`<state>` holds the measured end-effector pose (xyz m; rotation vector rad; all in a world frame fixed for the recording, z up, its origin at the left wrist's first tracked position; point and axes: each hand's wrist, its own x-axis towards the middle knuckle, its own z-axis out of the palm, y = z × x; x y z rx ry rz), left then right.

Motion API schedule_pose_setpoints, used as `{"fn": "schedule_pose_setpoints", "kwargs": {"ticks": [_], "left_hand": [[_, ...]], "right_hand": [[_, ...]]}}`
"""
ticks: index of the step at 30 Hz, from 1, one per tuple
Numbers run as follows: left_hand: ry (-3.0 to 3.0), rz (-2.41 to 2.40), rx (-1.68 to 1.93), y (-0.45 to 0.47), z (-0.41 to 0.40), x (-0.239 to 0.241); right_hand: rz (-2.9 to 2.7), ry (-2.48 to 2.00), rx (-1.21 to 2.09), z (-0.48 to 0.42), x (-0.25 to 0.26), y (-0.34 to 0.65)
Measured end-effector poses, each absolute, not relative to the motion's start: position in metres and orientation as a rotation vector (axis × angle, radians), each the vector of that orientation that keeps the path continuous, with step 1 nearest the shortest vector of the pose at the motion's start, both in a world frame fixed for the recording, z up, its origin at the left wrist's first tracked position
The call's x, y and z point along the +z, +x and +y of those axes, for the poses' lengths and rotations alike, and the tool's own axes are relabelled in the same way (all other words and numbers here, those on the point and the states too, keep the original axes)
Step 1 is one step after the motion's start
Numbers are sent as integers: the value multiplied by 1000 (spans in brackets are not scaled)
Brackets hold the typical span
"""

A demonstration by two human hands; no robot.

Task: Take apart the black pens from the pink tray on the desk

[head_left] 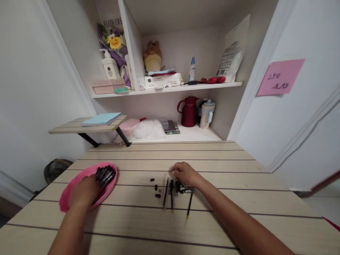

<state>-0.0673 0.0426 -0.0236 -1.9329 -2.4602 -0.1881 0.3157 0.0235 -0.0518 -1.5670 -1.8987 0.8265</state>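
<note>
Two bare hands work well apart over a planked table [127, 212]. The left hand [84, 191] reaches into a pink tray [63, 200], its back turned up and its fingers beside a bundle of black pens [105, 174] at the tray's far right end. Its fingertips are hidden, so I cannot tell how far open it is or whether it grips a pen.

The right hand [183, 173] is at the far end of a group of pen parts lying on the table, its fingers curled in and the thumb close to them. Whether something thin is pinched there is too blurred to tell. Just below it lie dark refills [189, 205] with yellowish lower ends and a clear tube [162, 193]. Three small black pieces [156, 187] sit to the left of these, between the tray and the right hand.
</note>
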Motion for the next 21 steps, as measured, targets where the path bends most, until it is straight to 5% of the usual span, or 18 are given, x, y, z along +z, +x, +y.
{"fn": "schedule_pose_setpoints", "kwargs": {"ticks": [7,21], "left_hand": [[-1887,-2477,-48,-58,40,-16],[-1815,-2501,-461,-65,36,-11]], "right_hand": [[-2493,-1395,346,29,-32,272],[-2303,-1599,586,56,-30,255]]}}
